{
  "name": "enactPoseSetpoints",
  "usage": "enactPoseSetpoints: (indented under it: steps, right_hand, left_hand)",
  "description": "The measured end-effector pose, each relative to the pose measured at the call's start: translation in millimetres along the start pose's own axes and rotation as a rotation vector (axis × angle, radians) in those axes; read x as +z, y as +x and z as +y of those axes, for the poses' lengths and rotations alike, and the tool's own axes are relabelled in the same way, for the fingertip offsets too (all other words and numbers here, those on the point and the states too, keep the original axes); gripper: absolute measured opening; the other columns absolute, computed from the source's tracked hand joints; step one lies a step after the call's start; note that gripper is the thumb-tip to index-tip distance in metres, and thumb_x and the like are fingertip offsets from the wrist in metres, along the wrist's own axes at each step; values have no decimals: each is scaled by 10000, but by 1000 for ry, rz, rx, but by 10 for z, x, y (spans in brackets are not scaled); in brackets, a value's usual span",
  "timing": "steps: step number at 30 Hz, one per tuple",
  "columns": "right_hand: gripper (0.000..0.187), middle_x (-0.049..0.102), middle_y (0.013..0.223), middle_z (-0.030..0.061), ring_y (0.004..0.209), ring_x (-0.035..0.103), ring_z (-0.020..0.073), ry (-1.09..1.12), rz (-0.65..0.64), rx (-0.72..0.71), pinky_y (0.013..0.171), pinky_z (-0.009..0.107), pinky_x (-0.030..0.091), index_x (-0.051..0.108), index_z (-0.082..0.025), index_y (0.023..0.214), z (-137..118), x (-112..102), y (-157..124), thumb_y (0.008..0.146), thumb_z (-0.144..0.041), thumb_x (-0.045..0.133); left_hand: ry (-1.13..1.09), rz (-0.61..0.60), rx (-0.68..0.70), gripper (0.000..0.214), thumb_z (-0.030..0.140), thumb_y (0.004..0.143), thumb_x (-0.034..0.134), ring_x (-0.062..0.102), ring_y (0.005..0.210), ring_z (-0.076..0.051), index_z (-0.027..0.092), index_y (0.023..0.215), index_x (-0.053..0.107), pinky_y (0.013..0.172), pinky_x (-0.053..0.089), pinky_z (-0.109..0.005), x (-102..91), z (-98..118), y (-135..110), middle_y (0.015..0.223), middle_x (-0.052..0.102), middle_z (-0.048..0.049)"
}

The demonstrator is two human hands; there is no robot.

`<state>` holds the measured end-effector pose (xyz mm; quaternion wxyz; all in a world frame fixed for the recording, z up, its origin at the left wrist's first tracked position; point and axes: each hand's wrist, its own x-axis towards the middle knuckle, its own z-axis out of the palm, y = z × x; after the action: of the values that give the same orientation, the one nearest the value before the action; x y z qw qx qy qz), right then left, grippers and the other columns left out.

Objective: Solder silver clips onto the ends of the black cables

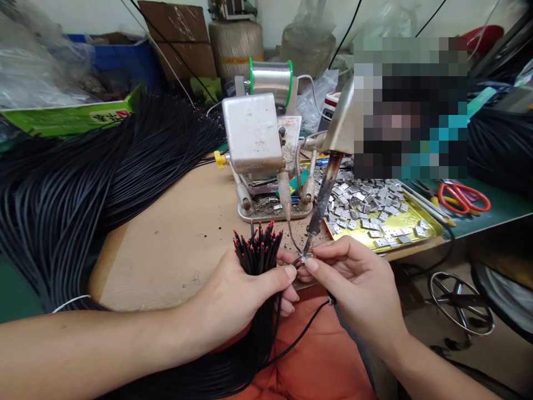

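Observation:
My left hand (254,283) is wrapped round a thick bundle of black cables (259,250) with red wire tips pointing up. Its thumb and a finger also pinch one separate cable near the bundle. Between the thumb and fingertips of my right hand (353,283) sits a small metal connector (307,258), where the single cable's end meets it. The tip of a soldering iron (320,200) comes down onto or just above the connector; contact is hard to make out. A thin solder feed tube (286,200) also points down to that spot.
A solder machine (254,133) with a solder spool (271,78) stands behind my hands. To its right, a yellow tray (431,225) holds several metal connectors, beside red-handled scissors (462,199). Long black cables (137,161) cover the left side. A pixelated area hides the upper right.

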<state>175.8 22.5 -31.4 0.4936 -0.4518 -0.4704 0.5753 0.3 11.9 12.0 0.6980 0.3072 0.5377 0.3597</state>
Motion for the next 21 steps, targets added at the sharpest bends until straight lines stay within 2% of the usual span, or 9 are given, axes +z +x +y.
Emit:
enactPoseSetpoints:
  steps: [10, 14, 18, 21]
  right_hand:
    - [163, 747, 761, 22, 702, 733, 152, -23, -35, 5, 667, 237, 601, 668, -224, 867, -15, -8, -3, 812, -268, 815]
    - [177, 728, 799, 23, 704, 708, 147, -54, -57, 21, 659, 253, 613, 649, -219, 855, -77, -28, -12, 815, -294, 805]
    - [278, 698, 722, 22, 639, 688, 166, -142, -65, 29, 555, 261, 603, 668, -211, 844, -259, -176, -40, 726, -379, 855]
    - [363, 692, 687, 22, 650, 694, 190, -186, -29, -43, 568, 285, 605, 697, -215, 843, -412, -321, -86, 647, -459, 880]
  left_hand:
    - [70, -1, 15, 353, 304, 779, 783, 673, 559, -147, 108, 1051, 672, 618, 605, -285, 2, -20, -10, 634, 709, -32]
    - [113, -22, 49, 342, 331, 763, 808, 676, 609, -154, 125, 1006, 684, 651, 608, -304, -3, -61, -18, 682, 718, -36]
    - [179, -89, 113, 263, 363, 804, 769, 691, 656, -161, 129, 897, 693, 664, 591, -287, -14, -103, -31, 736, 730, -57]
    - [205, -93, 100, 253, 373, 826, 746, 686, 631, -159, 136, 878, 676, 661, 585, -289, -15, -113, -46, 697, 721, -53]
